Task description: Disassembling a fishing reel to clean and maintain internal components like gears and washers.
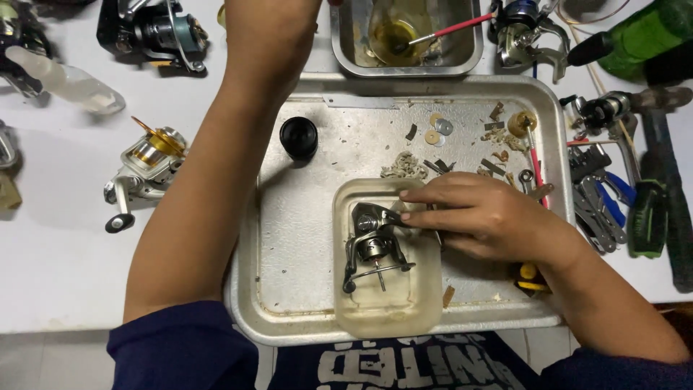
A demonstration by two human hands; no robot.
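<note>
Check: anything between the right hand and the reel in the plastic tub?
Nothing visible. The right hand already has fingertips on the fishing reel, which lies in the open clear tub on the metal tray.

The left hand is cut off by the top edge beyond its forearm, while the right hand (482, 213) covers the right rim of the clear plastic tub (388, 318) (and whatever its fingers pinch there).

Fishing reels: five, e.g. reel (372, 245); metal trays: two (303, 238); hands: one visible (480, 213).
</note>
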